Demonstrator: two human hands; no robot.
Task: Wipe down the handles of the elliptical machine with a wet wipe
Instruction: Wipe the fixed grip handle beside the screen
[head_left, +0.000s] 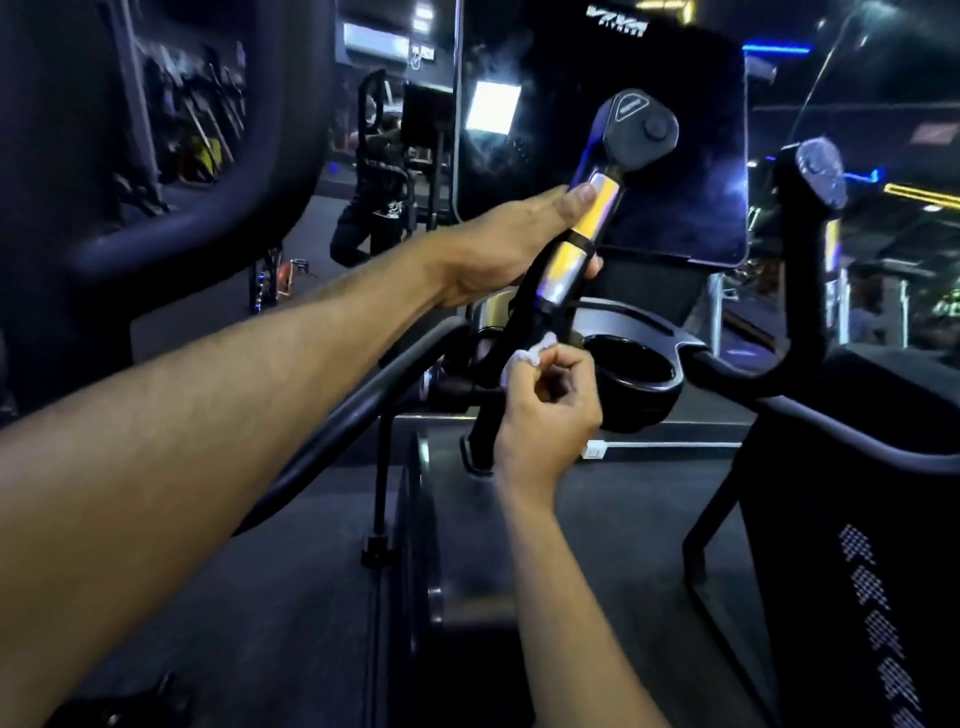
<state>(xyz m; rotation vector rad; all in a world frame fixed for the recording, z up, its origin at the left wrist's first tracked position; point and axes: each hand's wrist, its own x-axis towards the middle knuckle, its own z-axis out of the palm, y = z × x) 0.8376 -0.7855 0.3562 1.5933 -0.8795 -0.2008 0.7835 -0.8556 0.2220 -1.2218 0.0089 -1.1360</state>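
Fingers of the left hand (498, 244) are wrapped round the left handle (576, 239) of the elliptical machine, the thumb lying along its shiny metal sensor plate and the fingertips showing past its right edge. That handle rises tilted toward the far right and ends in a black knob-shaped cap (641, 130). Just below, fingers of the right hand (550, 410) are curled and pinch a crumpled white wet wipe (524, 356) against the black lower stretch of the same handle, near where it meets the frame. Behind the handle stands the dark console screen (675, 171), with a bright reflection on its left side. Right of the right hand sits a round black cup holder (636, 384), touching neither hand. Farther right the right handle (810, 249) stands upright, well apart from both hands, with its own round cap on top. At the far left, a thick dark curved bar (208, 208) of another machine crosses the view, and dim gym equipment shows beyond it.
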